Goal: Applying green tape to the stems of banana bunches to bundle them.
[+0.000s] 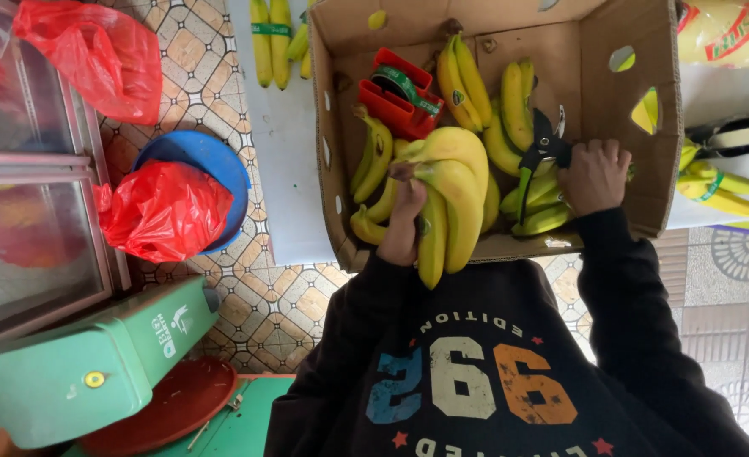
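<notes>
Over cardboard box [628, 135]: banana bunch [446, 195] in left hand [404, 222]

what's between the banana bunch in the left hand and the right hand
In the head view, shears with green handles stand between the bunch and right hand.

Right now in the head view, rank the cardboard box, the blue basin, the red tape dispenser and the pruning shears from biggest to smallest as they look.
1. Cardboard box, clearly largest.
2. Blue basin, partly covered by a red bag.
3. Red tape dispenser and pruning shears: they look about alike, and the shears are partly hidden by the hand, so I won't rank them.
</notes>
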